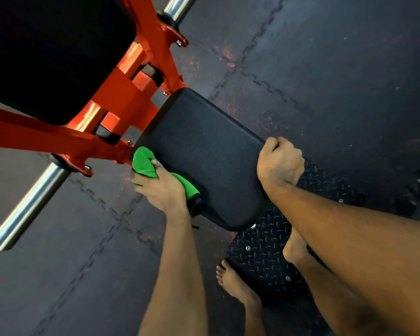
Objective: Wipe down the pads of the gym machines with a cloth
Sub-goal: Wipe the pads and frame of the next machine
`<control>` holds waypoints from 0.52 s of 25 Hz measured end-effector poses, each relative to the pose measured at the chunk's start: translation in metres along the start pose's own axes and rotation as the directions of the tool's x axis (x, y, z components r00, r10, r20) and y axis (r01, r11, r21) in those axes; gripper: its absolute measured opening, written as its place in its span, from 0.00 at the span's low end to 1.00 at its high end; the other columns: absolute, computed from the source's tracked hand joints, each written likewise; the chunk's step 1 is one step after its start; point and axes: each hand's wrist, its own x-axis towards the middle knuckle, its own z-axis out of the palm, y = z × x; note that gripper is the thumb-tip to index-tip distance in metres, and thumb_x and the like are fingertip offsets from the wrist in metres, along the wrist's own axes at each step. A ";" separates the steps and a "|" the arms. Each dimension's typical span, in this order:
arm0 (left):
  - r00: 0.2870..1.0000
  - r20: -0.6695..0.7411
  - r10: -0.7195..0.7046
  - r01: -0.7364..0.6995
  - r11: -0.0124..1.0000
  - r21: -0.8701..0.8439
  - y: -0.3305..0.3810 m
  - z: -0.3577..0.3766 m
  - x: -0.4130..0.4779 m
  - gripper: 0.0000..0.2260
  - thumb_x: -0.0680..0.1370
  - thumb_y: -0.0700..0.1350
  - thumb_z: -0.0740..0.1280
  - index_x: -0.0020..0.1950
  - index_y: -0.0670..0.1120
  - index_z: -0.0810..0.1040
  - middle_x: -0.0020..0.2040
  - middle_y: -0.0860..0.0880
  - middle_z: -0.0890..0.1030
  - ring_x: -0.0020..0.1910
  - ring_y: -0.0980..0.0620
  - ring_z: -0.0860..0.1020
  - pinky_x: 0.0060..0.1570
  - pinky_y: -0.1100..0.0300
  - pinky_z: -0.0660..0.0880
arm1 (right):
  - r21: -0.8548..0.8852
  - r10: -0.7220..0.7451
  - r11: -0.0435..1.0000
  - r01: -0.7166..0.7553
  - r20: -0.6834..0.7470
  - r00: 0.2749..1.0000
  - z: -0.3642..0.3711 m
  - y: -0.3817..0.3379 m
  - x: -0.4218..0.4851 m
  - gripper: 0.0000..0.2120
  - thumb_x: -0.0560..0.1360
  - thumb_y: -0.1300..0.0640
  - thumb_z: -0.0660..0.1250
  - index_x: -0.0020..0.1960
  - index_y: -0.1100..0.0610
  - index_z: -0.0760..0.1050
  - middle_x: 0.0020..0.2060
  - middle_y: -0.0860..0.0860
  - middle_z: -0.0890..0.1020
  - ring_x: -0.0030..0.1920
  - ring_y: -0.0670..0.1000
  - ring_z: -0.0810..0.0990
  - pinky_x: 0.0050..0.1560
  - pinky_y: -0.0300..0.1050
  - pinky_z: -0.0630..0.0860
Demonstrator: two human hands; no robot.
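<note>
Left hand (160, 187), right hand (280, 163) and feet (233, 282) are bare.

Dim, even light. Glare streaks the chrome bar (32, 202) and the orange frame (131, 57), lit from above. The far-left pad (46, 57) sinks to featureless black. Bar and floor (325, 69) smear with motion blur; straight lines bow near the edges. Grain on the seat pad (204, 161) is sharpest; the cloth (143, 163) reads saturated green.
</note>
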 end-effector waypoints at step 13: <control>0.688 0.650 0.323 -0.640 0.693 0.332 0.088 0.009 0.115 0.23 0.82 0.59 0.60 0.76 0.56 0.66 0.72 0.43 0.73 0.70 0.38 0.71 0.67 0.50 0.66 | -0.012 -0.016 1.000 0.016 -0.017 1.000 0.001 0.001 0.001 0.18 0.80 0.52 0.54 0.42 0.58 0.78 0.31 0.55 0.74 0.34 0.58 0.72 0.40 0.49 0.67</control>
